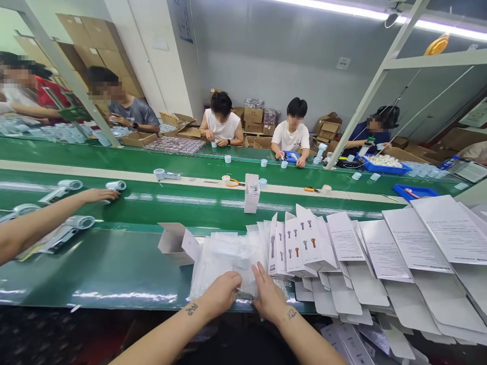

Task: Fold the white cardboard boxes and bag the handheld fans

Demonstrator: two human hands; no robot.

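My left hand [222, 290] and my right hand [269, 294] meet at the near edge of the green bench, both pinching a clear plastic bag [243, 276] on top of a pile of such bags [222, 253]. The left fingers are curled under; the right hand's fingers lie partly flat on the bag with its thumb pressed to it. An open white carton [178, 244] lies on its side just left of the pile. Flat printed box blanks [300, 243] showing small device pictures fan out just right of my hands.
Folded white leaflets [414, 243] cover the bench to the right. A co-worker's arm [45, 218] reaches from the left towards white handheld devices [78, 223] on the green conveyor [190, 203]. An upright white box [251, 192] stands on the belt. Several people sit at the far side.
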